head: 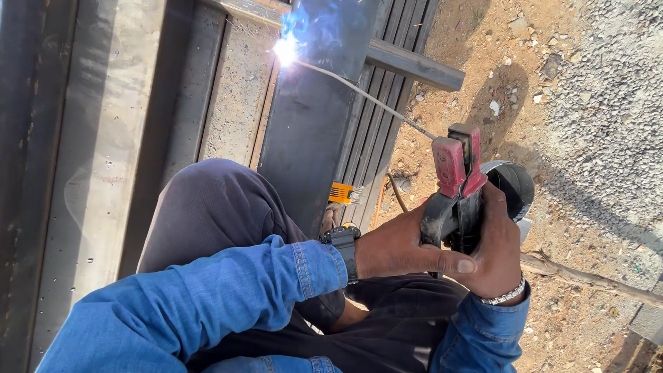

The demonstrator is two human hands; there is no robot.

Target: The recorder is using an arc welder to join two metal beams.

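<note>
- Both hands, left hand [397,245] and right hand [496,252], sat together around the rod holder [457,186].
- The rod [359,93] reached up-left to the spark [285,50] on the steel beam [311,117].
- Dirt ground [587,103] lay to the right.

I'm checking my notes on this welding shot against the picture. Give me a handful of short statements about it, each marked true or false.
1. Both hands grip the electrode holder. True: the left hand and the right hand close around its black handle.
2. The welding rod ends in a bright spark at the dark steel beam. True.
3. The holder's jaws are yellow. False: they are red.
4. The left wrist is bare. False: it wears a black watch.
5. The ground on the right is wet grass. False: it is dry reddish soil with gravel.
</note>
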